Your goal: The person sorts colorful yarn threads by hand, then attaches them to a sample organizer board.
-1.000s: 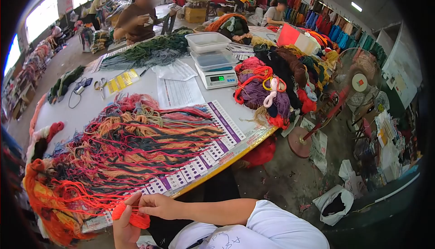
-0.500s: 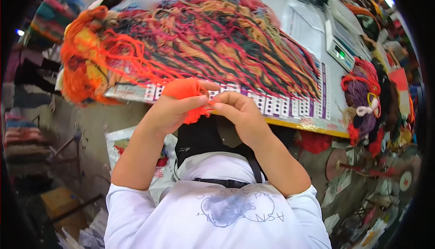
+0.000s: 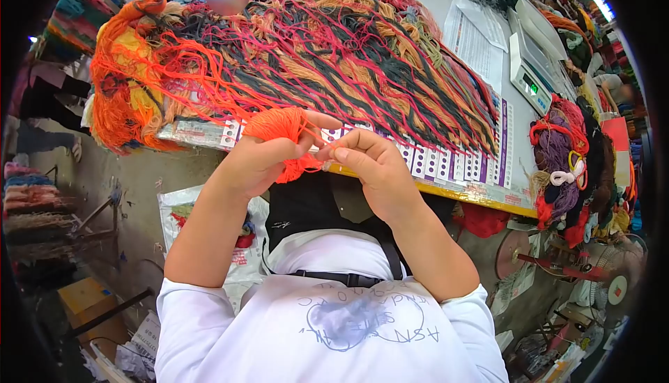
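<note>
In front of my waist, at the table's near edge, my left hand (image 3: 259, 157) is wrapped round a bundle of bright orange yarn (image 3: 277, 124). Its loops hang below the palm, and one finger reaches out toward the other hand. My right hand (image 3: 371, 161) is beside it with thumb and forefinger pinched on thin orange strands from that bundle. The exact strand ends are too small to make out. Just beyond both hands, long red, black and tan yarn strands (image 3: 334, 62) lie across the table, with loose orange yarn (image 3: 129, 97) at the left end.
White cards with rows of holes (image 3: 446, 163) line the table's front edge. A digital scale (image 3: 533, 82) stands at the right, near papers (image 3: 474, 34) and mixed yarn hanks (image 3: 561, 146). A fan (image 3: 610, 278) is at lower right, a cardboard box (image 3: 85, 303) on the floor at left.
My left fingers have shifted on the orange bundle, and strands now show between them. My right hand stays close by, still pinched. The view has tilted slightly.
</note>
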`<move>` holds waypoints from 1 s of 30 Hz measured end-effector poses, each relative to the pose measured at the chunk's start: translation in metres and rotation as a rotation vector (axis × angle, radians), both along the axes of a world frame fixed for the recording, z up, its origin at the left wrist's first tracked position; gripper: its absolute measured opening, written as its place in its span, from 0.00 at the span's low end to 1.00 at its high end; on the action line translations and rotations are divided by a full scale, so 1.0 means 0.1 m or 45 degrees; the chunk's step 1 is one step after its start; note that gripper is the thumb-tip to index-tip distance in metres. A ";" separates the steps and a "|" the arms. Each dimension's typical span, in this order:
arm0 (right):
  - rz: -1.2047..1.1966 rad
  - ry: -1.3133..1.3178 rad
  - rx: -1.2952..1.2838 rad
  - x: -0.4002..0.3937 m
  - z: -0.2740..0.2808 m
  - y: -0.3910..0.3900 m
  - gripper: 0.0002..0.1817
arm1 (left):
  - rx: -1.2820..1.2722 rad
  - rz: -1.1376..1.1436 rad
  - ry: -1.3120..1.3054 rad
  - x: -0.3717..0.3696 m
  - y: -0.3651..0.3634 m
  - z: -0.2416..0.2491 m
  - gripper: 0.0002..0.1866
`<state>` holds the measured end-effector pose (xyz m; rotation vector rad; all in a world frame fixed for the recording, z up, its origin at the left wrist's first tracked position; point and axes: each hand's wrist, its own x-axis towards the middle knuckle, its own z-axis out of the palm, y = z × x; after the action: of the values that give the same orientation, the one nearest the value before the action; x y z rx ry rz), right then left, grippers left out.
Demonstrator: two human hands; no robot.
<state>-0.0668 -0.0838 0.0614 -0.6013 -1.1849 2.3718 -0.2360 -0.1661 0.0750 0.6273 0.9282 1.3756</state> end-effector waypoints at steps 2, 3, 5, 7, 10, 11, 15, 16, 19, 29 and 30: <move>0.064 -0.022 0.080 0.02 -0.02 0.05 0.05 | 0.124 0.024 0.133 -0.04 0.05 -0.03 0.27; 0.134 -0.041 0.150 0.03 -0.02 0.06 0.05 | 0.138 -0.069 0.058 -0.05 0.06 -0.01 0.29; 0.314 -0.065 0.163 0.10 0.02 0.12 0.07 | 0.011 -0.299 -0.022 -0.17 0.05 0.06 0.27; 0.391 -0.099 0.327 0.29 0.09 0.28 0.09 | 0.082 -0.486 0.175 -0.40 -0.07 -0.22 0.22; -0.286 0.264 -0.067 1.27 -0.15 0.79 0.06 | 0.279 -0.373 -0.273 -1.05 -0.56 -0.52 0.06; -0.473 0.408 -0.295 1.75 -0.08 1.02 0.07 | 0.351 -0.074 -0.478 -1.28 -0.78 -0.60 0.05; -1.283 0.136 -0.179 4.30 0.07 1.70 0.11 | 0.265 0.682 -0.613 -2.27 -1.65 -0.68 0.17; -1.523 0.048 -0.065 5.02 0.13 1.78 0.10 | 0.288 0.731 -0.648 -2.39 -1.76 -0.66 0.18; -2.001 -0.089 0.217 5.66 0.73 1.70 0.13 | 0.374 0.781 -0.690 -2.25 -1.64 -0.41 0.19; -0.470 -0.680 0.511 0.39 -0.32 0.67 0.13 | -0.354 0.203 0.161 -0.26 0.10 -0.51 0.18; -0.388 -0.718 0.558 0.13 -0.46 0.60 0.11 | -0.429 0.180 0.301 -0.16 0.17 -0.58 0.18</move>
<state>-0.0535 -0.0243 0.0149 -1.2339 -1.6399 1.6548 -0.2518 -0.1494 0.0171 0.4787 1.3827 1.2452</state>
